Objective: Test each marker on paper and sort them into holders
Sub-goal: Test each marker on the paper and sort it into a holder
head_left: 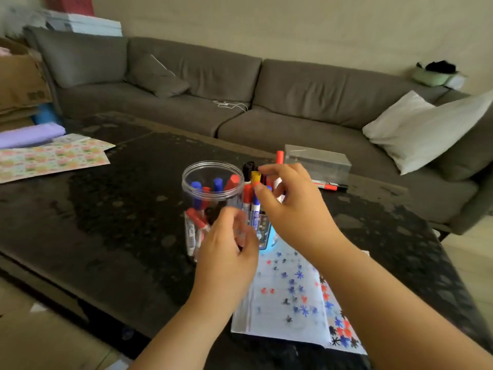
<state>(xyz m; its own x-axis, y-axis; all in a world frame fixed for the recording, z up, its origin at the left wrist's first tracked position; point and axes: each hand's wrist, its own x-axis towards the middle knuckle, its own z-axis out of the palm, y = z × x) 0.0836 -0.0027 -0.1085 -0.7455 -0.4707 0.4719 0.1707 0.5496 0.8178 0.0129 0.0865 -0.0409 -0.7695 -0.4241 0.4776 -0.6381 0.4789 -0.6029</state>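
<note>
Centrally, we note a dark mottled table (112, 209) before a grey sofa (240, 84); left hand (226, 252) grips the clear jar (212, 182); right hand (290, 206) hovers, fingers spread, over upright markers (252, 198).

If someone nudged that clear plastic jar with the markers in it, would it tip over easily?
Probably not easily: the clear jar looks wide and squat, and the markers piled low inside likely weigh its base. It seems light plastic, so it may slide on the glossy dark table rather than topple.
</note>
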